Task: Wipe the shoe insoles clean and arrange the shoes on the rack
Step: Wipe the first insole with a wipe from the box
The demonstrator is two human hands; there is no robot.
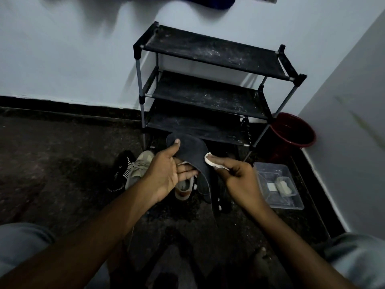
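Observation:
A dark insole (192, 151) is held up in front of the black three-shelf shoe rack (210, 88). My left hand (168, 174) holds it from the left, thumb on its top face and fingers underneath. My right hand (239, 178) pinches a small white wipe (210, 161) and presses it against the insole's right edge. Below the hands, on the floor, lie a beige sneaker (141, 165), a black shoe with white stripes (121, 172) and darker shoes that are hard to make out.
A clear plastic tub (277, 184) with white pads stands on the floor to the right. A red bucket (291, 132) sits in the corner beside the rack. White walls close in behind and on the right. My knees show at both lower corners.

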